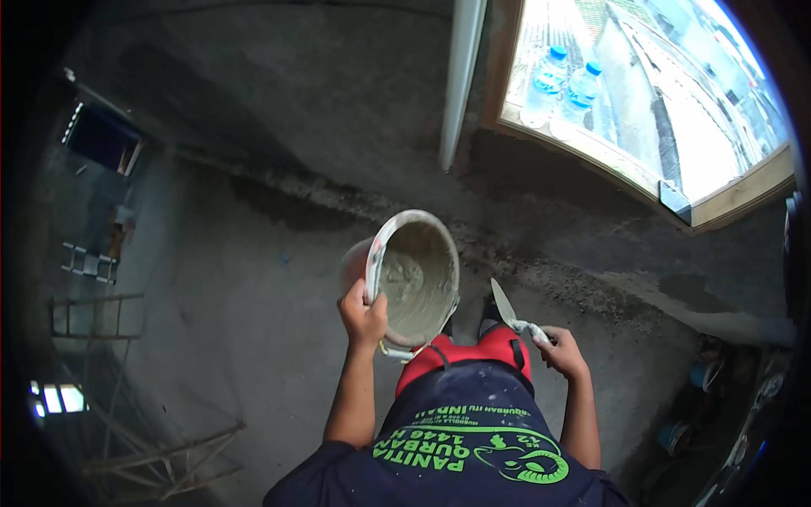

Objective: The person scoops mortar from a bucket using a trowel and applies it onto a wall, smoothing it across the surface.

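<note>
My left hand (363,314) is closed on the rim of a bucket (450,279), which is tilted so that its mouth faces up and to the right. Wet grey mortar (402,277) coats the inside and lies at the bottom. A wire handle with a pale grip hangs at the bucket's near side. To the right, my right hand (561,349) is wrapped round the handle of a pointed trowel (503,302), its blade directed away from me and slightly left. The trowel is apart from the bucket.
Two water bottles (546,80) stand on the sill of a wooden-framed window (591,145) at the upper right. A pale pipe (460,93) runs down the wall ahead. Wooden scaffolding (169,460) stands at the lower left. More buckets (673,437) sit at the right.
</note>
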Available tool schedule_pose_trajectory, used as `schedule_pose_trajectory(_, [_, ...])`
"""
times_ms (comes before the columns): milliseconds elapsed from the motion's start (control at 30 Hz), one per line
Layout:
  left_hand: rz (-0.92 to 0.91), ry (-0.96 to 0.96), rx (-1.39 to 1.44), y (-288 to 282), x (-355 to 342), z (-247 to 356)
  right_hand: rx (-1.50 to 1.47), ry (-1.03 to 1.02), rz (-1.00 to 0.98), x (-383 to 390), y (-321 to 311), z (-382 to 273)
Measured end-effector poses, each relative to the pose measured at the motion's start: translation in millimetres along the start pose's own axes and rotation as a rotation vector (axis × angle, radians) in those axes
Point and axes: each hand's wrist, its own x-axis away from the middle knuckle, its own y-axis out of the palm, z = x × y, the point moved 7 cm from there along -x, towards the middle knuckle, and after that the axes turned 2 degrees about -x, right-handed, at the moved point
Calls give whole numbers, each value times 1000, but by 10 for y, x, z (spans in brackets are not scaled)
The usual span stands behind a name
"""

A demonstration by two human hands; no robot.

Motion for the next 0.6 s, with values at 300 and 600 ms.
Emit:
schedule_pose_trajectory(300, [-134,187,205,-310,-124,562,597,-702,-59,213,678,-1963])
schedule_pose_trajectory(600, [-234,317,247,-296,-161,886,782,-727,-327,0,1043,-2132])
